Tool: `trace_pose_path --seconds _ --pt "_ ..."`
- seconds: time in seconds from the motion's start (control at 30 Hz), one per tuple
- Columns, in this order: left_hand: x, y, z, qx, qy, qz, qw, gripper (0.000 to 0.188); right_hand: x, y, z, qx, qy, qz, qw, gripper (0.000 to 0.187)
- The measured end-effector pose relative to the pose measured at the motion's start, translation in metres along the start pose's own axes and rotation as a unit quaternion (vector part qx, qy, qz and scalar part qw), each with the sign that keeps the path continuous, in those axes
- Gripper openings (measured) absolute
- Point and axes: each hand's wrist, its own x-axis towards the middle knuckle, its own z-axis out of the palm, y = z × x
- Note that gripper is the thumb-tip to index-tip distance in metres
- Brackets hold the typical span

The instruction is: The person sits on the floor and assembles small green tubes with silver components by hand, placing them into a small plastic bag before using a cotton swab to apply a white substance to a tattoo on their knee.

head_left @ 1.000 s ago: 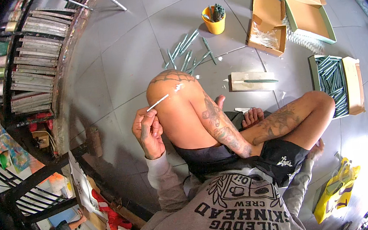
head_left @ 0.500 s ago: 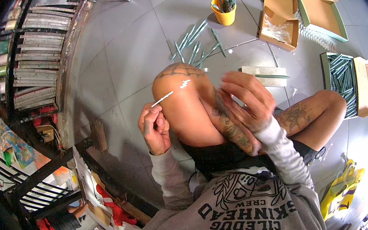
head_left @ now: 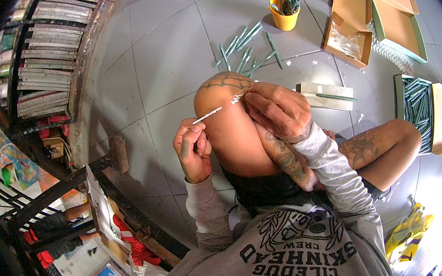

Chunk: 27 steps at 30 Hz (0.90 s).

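My left hand (head_left: 194, 150) is closed, with a thin white strip (head_left: 208, 115) pinched between thumb and forefinger. The strip sticks out over my raised, tattooed knee (head_left: 217, 91). A few small white pieces (head_left: 236, 99) lie on top of that knee. At their right edge, the fingertips of my right hand (head_left: 281, 111) come together in a pinch; what is between them is hidden. To the right of this hand, a dark green pen-like stick (head_left: 335, 97) rests on a pale block (head_left: 310, 92) on the floor.
Several green sticks (head_left: 245, 57) lie loose beyond my knee. A yellow pot (head_left: 285, 22) holds dark pieces. Open cardboard boxes (head_left: 348, 38) stand at far right, with a box of green sticks (head_left: 415, 104) nearer. A black rack (head_left: 29, 56) stands left.
My right hand has moved left and down onto the knee, its loosely spread fingers now pinched beside the white pieces. My left hand still holds the strip. The whole view has shifted slightly.
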Motion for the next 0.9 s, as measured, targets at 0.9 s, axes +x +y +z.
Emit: trace_pose_path --seconds 0.9 --pt "-0.041 0.029 0.04 -0.16 -0.127 -0.158 0.966 0.014 0.176 -0.039 -0.133 -0.165 -0.372 -0.123 0.905 0.015"
